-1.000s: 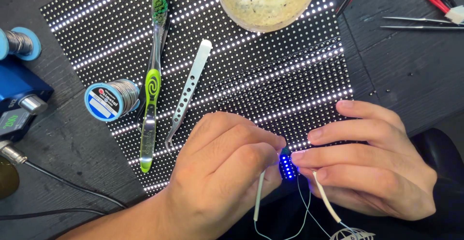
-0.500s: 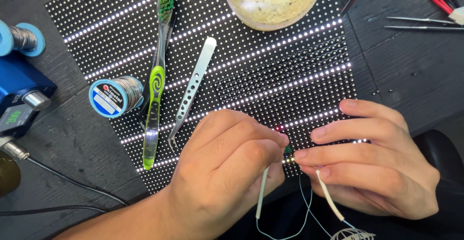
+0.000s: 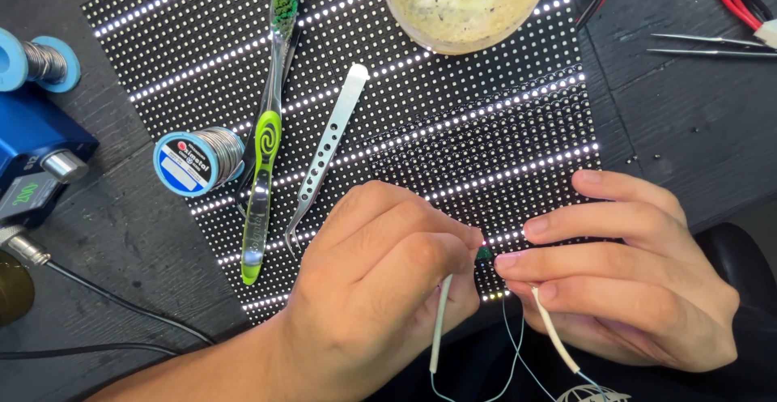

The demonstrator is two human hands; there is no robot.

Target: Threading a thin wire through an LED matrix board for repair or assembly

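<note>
Black with rows of tiny lights, the LED board (image 3: 453,127) lies in the middle of the frame. At its lower edge the left hand (image 3: 380,289) pinches a thin white probe (image 3: 439,325). The right hand (image 3: 631,276) pinches another white probe (image 3: 554,329). Both tips meet at a small green glow (image 3: 484,252). A green toothbrush (image 3: 263,167) and tweezers (image 3: 324,155) lie on the board's left part.
</note>
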